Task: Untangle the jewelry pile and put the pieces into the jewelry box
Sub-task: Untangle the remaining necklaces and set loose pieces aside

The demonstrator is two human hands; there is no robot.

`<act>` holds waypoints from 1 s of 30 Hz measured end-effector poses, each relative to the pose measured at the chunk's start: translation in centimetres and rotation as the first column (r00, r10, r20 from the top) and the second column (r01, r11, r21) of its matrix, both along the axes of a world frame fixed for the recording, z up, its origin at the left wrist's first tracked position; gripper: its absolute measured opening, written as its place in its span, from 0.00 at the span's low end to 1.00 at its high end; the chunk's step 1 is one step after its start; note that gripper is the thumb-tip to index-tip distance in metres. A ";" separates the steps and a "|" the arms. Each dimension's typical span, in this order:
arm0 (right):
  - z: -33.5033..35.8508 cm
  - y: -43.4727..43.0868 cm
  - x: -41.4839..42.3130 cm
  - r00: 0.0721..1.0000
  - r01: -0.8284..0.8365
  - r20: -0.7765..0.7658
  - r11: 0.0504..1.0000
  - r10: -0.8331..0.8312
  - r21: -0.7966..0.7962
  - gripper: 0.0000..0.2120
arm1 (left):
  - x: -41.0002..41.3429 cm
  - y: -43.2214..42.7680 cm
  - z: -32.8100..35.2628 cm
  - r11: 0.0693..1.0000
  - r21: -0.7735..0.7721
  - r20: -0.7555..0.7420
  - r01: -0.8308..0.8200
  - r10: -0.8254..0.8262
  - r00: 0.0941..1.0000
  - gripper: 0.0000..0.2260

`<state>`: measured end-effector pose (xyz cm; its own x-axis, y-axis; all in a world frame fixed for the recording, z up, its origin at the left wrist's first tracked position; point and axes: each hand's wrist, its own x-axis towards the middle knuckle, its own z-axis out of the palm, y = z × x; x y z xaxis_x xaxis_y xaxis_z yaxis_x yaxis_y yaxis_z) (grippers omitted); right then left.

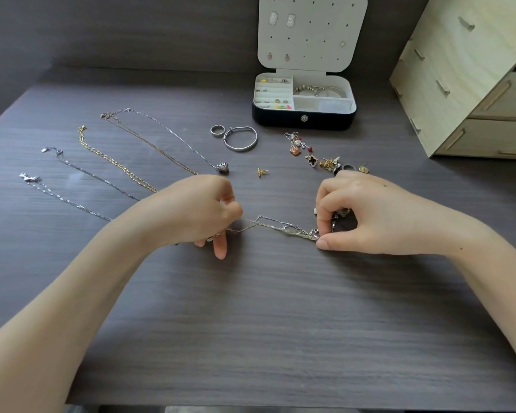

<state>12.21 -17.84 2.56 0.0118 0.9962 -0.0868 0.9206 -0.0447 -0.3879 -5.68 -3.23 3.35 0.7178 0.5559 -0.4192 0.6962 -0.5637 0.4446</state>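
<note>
Far left: four thin chains are lying straightened on the grey wood-grain table [251, 323]: two silver chains [72, 201], a gold link chain [116, 165], and a long pendant necklace [222, 167]. They are not yet in the box.

My left hand [203, 210] is curling round and pinching one end of the tangled chain [280, 228], which is stretching just above the table between both hands. Judgement: it is very light, limp and slippery, with fine links that could kink or snap under a hard pull. I am therefore taking hold close to the knot rather than at the loose ends.

Behind it, a plain ring [217, 130] and a rigid silver bangle [240, 139] are lying side by side, touching.

The jewelry box [304, 114] is standing open at the back, dark outside, pale compartments inside.

My right hand [364, 213] is pinching the knotted end between thumb and forefinger; small metal pieces are bunching under its fingers.

Just beyond it, a cluster of studs and charms [319, 156] is waiting: hard, tiny, easily scattered.
</note>
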 end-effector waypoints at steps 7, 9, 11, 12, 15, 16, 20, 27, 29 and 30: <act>0.7 -0.1 -0.2 0.999 -0.025 0.023 0.999 0.026 -0.044 0.11 | -0.6 0.6 0.6 0.983 0.179 0.012 0.036 -0.039 0.999 0.12; 0.9 -0.2 -0.2 0.999 -0.033 0.030 0.997 0.035 -0.063 0.10 | -1.0 0.9 0.8 0.979 0.190 -0.040 0.080 -0.074 0.996 0.14; 1.0 -0.2 -0.1 0.999 -0.036 0.027 0.996 0.039 -0.083 0.10 | -1.2 1.0 1.1 0.971 0.194 -0.088 0.139 -0.124 0.988 0.17; 1.1 -0.2 0.0 0.999 -0.036 0.021 0.996 0.038 -0.087 0.10 | -1.3 1.1 1.1 0.966 0.204 -0.104 0.161 -0.142 0.984 0.18; 1.1 -0.3 -0.1 1.000 -0.014 -0.013 0.999 0.013 -0.046 0.14 | -1.3 1.0 1.3 0.953 0.250 -0.103 0.173 -0.151 0.983 0.20; 1.1 -0.3 -0.1 1.000 0.000 -0.027 1.000 -0.001 -0.022 0.15 | -1.3 1.0 1.3 0.949 0.263 -0.090 0.172 -0.153 0.984 0.20; 0.8 0.0 -0.4 0.996 0.037 -0.085 0.997 -0.031 0.070 0.11 | -1.6 0.9 1.4 0.940 0.279 -0.007 0.197 -0.203 0.979 0.16; -0.2 1.0 -1.7 0.995 -0.051 -0.076 0.987 0.063 0.152 0.04 | -1.0 -1.3 1.0 0.890 0.341 0.103 0.301 -0.354 0.930 0.06; -0.7 1.4 -2.0 0.996 -0.089 -0.010 0.983 0.091 0.158 0.04 | -0.7 -2.3 0.8 0.865 0.366 0.080 0.343 -0.396 0.915 0.09; -0.8 1.6 -2.1 0.995 -0.101 0.013 0.982 0.100 0.161 0.03 | -0.6 -3.0 0.6 0.849 0.383 0.071 0.364 -0.420 0.905 0.11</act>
<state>10.08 -16.26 1.74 -0.0893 0.9932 0.0745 0.9190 0.1110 -0.3783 -6.28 -6.21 3.95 0.9445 0.3049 -0.1219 0.3262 -0.9136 0.2426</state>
